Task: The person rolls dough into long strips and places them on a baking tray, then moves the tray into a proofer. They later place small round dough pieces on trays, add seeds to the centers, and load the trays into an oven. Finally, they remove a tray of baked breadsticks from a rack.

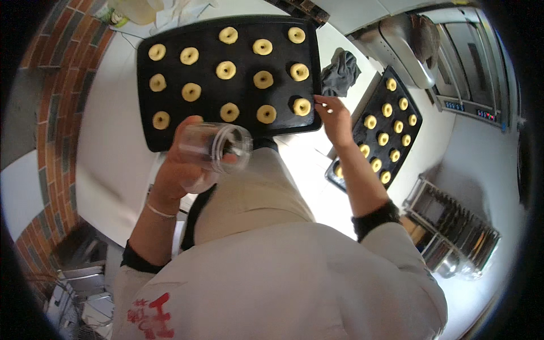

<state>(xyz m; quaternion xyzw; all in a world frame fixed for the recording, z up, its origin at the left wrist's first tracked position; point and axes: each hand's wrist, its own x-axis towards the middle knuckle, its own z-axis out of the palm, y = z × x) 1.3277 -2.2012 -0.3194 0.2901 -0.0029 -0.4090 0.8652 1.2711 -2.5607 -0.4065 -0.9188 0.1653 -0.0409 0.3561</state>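
My left hand (176, 165) is wrapped around a clear plastic jar (199, 142), tilted on its side over the front edge of a black baking tray (208, 91). Its mouth points to the right; something dark shows inside, too blurred to name. Rows of pale ring-shaped dough pieces (225, 70) with dimpled middles lie on the tray. At the tray's right rim is my right hand (333, 117), thumb and fingertips drawn together. Whether these fingers pinch the rim or hold something small cannot be made out. The nearest dough ring (301, 107) sits just left of them.
A second black tray (401, 159) with similar rings rests to the right, partly behind my forearm. A dark cloth (341, 73) lies beside the first tray. Farther right are a steel oven (463, 63) and a wire rack (450, 225). A brick-patterned wall (55, 127) stands left.
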